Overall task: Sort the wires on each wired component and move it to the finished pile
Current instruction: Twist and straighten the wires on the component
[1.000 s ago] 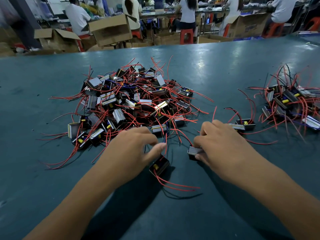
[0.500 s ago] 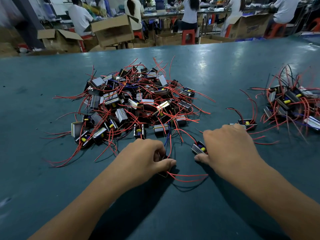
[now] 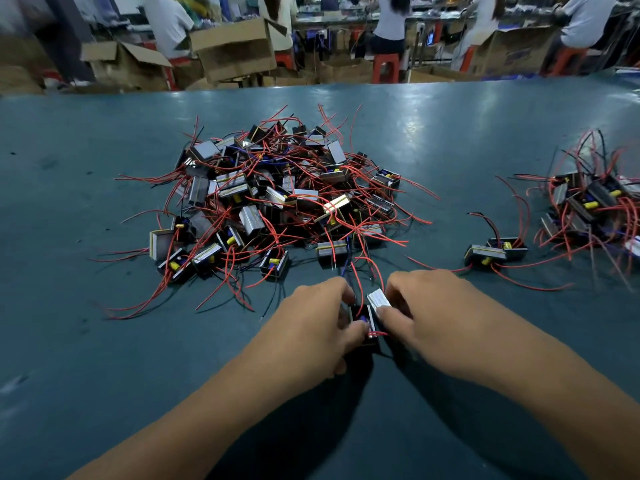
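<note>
Hands meet at centre of green table (image 3: 104, 341), both on one wired component (image 3: 367, 315). Left hand (image 3: 311, 327) has fingers curled round its near/left side, thumb tip by the red wires (image 3: 375, 333) at its base. Right hand (image 3: 436, 313) pinches the silver-topped side w/ thumb and curled fingers. Component sits between the two hands, just above table surface; contact w/ table can't be told. Unsorted pile (image 3: 277, 202) lies just beyond hands, tangled red leads spreading out. Finished pile (image 3: 595, 209) is at far right, w/ two components (image 3: 495, 254) near its left edge. Cardboard boxes (image 3: 235, 50) and seated people behind table.
</note>
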{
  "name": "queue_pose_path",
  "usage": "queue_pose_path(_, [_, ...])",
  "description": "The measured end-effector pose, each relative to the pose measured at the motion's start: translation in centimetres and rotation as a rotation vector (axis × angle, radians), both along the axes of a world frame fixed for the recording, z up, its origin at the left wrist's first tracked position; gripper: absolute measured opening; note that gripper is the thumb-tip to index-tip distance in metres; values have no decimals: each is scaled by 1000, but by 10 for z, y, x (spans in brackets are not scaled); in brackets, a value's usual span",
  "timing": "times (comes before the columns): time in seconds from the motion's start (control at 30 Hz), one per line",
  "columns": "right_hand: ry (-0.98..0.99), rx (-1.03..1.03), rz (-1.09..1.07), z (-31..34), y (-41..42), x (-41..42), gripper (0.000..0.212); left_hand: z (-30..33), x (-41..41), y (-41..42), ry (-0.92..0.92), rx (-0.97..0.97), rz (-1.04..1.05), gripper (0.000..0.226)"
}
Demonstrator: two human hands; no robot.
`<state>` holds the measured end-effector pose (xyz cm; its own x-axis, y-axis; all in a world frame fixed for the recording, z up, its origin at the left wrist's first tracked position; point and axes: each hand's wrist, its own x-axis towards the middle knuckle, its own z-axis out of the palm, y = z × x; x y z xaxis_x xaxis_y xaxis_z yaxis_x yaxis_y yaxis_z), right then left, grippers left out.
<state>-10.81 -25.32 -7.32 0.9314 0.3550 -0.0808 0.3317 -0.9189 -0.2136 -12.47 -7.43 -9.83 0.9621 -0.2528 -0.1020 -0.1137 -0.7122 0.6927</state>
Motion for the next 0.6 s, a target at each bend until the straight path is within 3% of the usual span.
queue_pose_path(0.23, [34,84,-31,7,-9,2,19,-5,10,2,153,-282,69,18])
queue_pose_path(0.53, [10,62,-17,7,-6,0,38,-4,7,-4,135,-206,55,22])
queue_pose_path(0.6, [38,88,1,6,-8,2,33,-3,8,-3,157,-241,68,22])
